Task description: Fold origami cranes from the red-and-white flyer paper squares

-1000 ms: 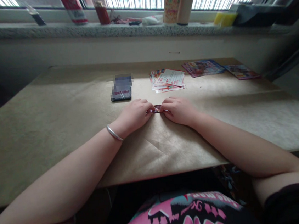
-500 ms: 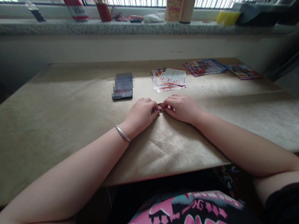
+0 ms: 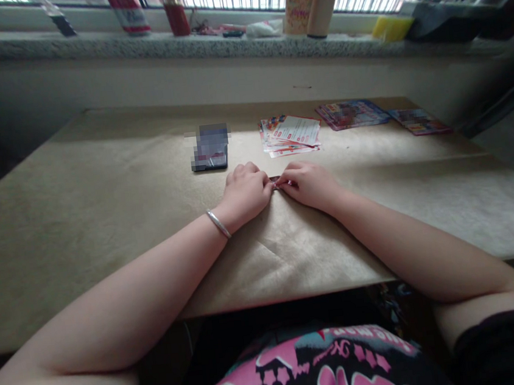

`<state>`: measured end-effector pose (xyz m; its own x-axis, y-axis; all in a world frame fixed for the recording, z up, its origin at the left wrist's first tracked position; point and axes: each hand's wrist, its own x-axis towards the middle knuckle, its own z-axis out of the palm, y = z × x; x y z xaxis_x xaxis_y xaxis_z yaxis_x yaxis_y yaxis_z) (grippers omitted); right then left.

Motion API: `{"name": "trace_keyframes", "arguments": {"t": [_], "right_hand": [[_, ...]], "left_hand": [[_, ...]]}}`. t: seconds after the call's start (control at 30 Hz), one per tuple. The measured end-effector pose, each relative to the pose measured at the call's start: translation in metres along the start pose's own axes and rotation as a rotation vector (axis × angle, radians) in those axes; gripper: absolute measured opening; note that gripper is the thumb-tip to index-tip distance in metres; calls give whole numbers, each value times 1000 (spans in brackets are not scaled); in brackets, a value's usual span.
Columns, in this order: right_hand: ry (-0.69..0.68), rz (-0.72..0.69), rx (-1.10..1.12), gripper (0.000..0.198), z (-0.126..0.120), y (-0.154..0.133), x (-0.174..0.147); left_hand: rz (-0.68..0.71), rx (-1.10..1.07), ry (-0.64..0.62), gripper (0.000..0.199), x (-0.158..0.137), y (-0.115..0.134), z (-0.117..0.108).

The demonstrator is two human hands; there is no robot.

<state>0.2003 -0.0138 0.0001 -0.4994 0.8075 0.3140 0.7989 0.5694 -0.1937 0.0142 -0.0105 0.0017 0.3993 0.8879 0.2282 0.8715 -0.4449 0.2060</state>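
Note:
My left hand and my right hand meet over the middle of the table, thumbs and fingertips pinched together. Between them shows a sliver of a small, shiny, dark pinkish packet-like piece. Both hands close on it from either side, and the fingers hide most of it, so its kind cannot be made out. A silver bangle circles my left wrist. Just beyond the hands lie a fanned stack of printed white-and-red cards and a dark phone-like slab, partly pixelated.
Colourful picture cards and another such pile lie at the table's back right. The table has a tan cover. Behind it, the stone windowsill bears a red-and-white bottle, a patterned cup and a yellow item.
My left hand has shifted slightly, its wrist and bangle moving right and up, with its fingers closer over the small piece. My right hand stays almost in place.

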Motion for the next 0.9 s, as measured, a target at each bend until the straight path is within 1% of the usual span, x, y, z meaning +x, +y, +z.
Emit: {"name": "trace_keyframes", "arguments": {"t": [0.13,0.23,0.37,0.47,0.53,0.57,0.63,0.73,0.83,0.9], "right_hand": [[-5,-2,-18,26,0,1,-1],[1,-8,-18,26,-1,2,-2],[9,-5,-33,23,-2,3,-4],[-8,-30,-53,23,-5,3,-4],[-23,-52,-63,24,-6,3,-4],[-29,-58,-66,25,-6,3,-4],[-33,-60,-65,25,-6,3,-5],[-33,-56,-71,25,-5,4,-5],[-32,-46,-101,24,-4,4,-5],[-34,-44,-122,23,-4,3,-5]], "left_hand": [[-26,30,-26,30,0,1,-1],[-8,48,-41,31,0,1,-2],[18,73,-32,30,1,-1,0],[20,69,-5,27,0,-3,2],[87,38,9,22,-1,-7,1],[148,19,8,19,-1,-9,0],[263,30,18,21,-3,-13,-3],[390,110,48,27,-5,-19,-9],[472,184,79,25,-7,-21,-12],[490,207,101,26,-7,-21,-12]]}}
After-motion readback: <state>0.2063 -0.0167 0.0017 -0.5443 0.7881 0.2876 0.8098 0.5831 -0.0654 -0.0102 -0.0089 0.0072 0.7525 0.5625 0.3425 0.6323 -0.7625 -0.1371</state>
